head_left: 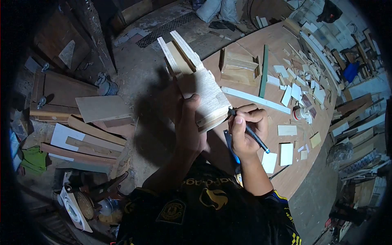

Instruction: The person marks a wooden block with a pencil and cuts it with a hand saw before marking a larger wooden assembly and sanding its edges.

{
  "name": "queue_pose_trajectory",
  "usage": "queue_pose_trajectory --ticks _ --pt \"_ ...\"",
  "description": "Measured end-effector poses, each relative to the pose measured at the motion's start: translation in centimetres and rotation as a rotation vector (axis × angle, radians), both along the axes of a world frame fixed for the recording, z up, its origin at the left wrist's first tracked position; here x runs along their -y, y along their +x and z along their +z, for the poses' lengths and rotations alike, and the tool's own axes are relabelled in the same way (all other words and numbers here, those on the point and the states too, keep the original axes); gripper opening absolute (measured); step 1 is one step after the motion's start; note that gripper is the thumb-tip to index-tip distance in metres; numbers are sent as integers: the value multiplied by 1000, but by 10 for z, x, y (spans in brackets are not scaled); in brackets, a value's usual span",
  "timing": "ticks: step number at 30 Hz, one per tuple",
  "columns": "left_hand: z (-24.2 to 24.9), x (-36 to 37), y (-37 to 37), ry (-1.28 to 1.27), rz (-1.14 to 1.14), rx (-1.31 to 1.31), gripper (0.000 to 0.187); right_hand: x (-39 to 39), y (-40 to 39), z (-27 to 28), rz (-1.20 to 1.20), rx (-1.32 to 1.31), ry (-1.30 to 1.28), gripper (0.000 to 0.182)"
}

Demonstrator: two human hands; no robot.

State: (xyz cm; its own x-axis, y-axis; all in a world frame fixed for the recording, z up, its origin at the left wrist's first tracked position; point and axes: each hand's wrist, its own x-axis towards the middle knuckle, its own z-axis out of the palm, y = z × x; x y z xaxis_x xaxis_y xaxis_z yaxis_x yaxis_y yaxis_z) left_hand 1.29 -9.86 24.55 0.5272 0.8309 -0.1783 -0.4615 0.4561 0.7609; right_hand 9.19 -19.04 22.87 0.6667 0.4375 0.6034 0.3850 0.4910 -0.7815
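My left hand (187, 118) is wrapped round a small wooden assembly (210, 90), its thumb pressed on the rough, pale top face. Two thin prongs stick out of the assembly's far end, with a gap between them. In my right hand (247, 136) is a dark pen (257, 140) with a light blue end, pinched between thumb and fingers. The pen's tip is right at the near right corner of the assembly. Part of the left fingers is hidden beneath the wood.
A round wooden table (245, 45) carries a small open wooden box (239, 69), a green strip (264, 69), a long white strip (257, 100), a white container with red (301, 114) and many offcuts. Boards (85, 143) lie on the floor at left.
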Motion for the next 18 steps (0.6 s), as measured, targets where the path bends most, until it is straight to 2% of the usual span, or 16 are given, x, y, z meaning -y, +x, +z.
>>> queue_pose_trajectory --ticks 4,7,9,11,15,18 --pt "3 1 1 43 31 11 37 -4 -1 0 -29 -65 51 15" --pt "0 0 1 33 21 20 37 -1 0 -1 -27 39 -21 14" --pt "0 -1 1 29 7 60 37 -5 -1 0 -17 -78 76 13" --pt "2 0 0 80 20 -22 38 -3 0 0 -11 -48 48 13" --pt "3 0 3 23 12 43 38 -3 2 2 -15 13 21 14" --pt "4 0 3 80 11 45 37 -4 1 2 -11 -25 62 14"
